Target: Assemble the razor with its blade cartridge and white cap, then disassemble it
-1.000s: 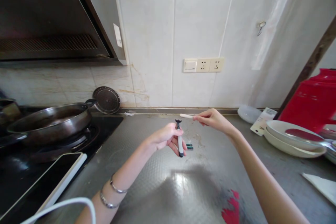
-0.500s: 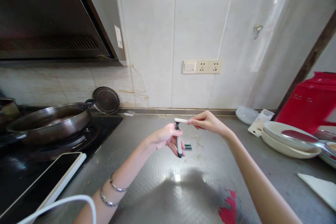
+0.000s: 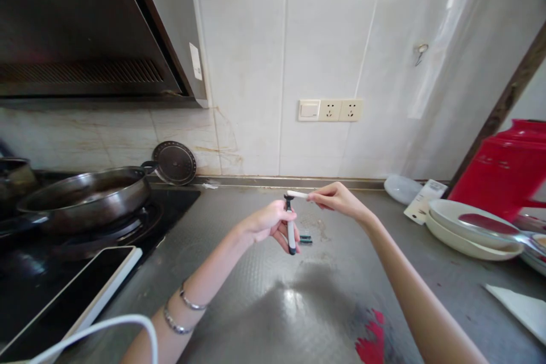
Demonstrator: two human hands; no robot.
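My left hand (image 3: 277, 224) is closed round a black-and-white handled tool (image 3: 291, 233), held upright above the metal counter. Thumb and fingers of my right hand (image 3: 336, 200) pinch the end of a thin white piece (image 3: 299, 195). That piece lies level across the tool's black top; whether the two are joined I cannot tell. Small green items (image 3: 306, 239) lie on the counter just right of my left hand.
A steel pan (image 3: 87, 196) sits on the black stove (image 3: 170, 205) at left, near a phone-like device (image 3: 72, 301) and white cable (image 3: 136, 318). White bowls (image 3: 473, 236), a card (image 3: 425, 201) and a red container (image 3: 501, 168) stand at right.
The view has shifted slightly. Both hands keep nearly the same pose, and the white piece is a little further right over the tool's top.
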